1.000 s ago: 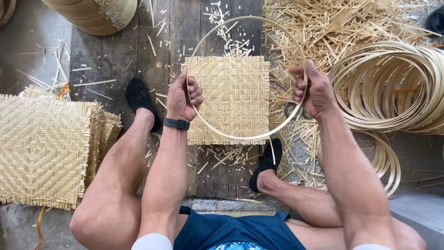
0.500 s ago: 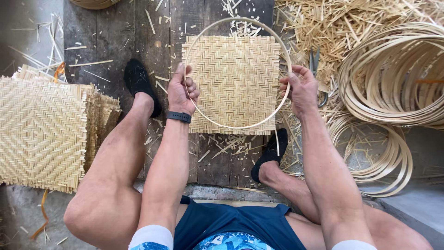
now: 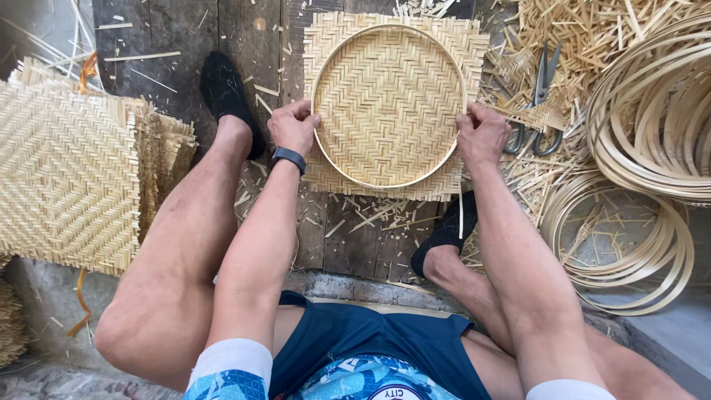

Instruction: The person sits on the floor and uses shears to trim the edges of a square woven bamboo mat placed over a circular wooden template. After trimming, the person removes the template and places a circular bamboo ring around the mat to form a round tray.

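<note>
A stack of square woven bamboo mats lies at the left edge of the floor, herringbone pattern up, pale straw in colour. On the dark wooden boards in the middle lies one more woven mat, square, flat, its frayed edges roughly parallel to the boards' seams, so it has no long axis to speak of. A thin round bamboo hoop sits pressed on top of it, nearly filling the square, and the weave inside it dips slightly.

The left hand, a dark watch on its wrist, is closed on the hoop's left side, fingers curled over the rim, forearm running down toward the knee. The right hand grips the hoop's right side in the same way, thumb on top. Black-socked feet rest on the boards on either side.

To the right, scissors lie among loose bamboo offcuts, and coiled bamboo hoops are heaped at the right edge of the floor.
</note>
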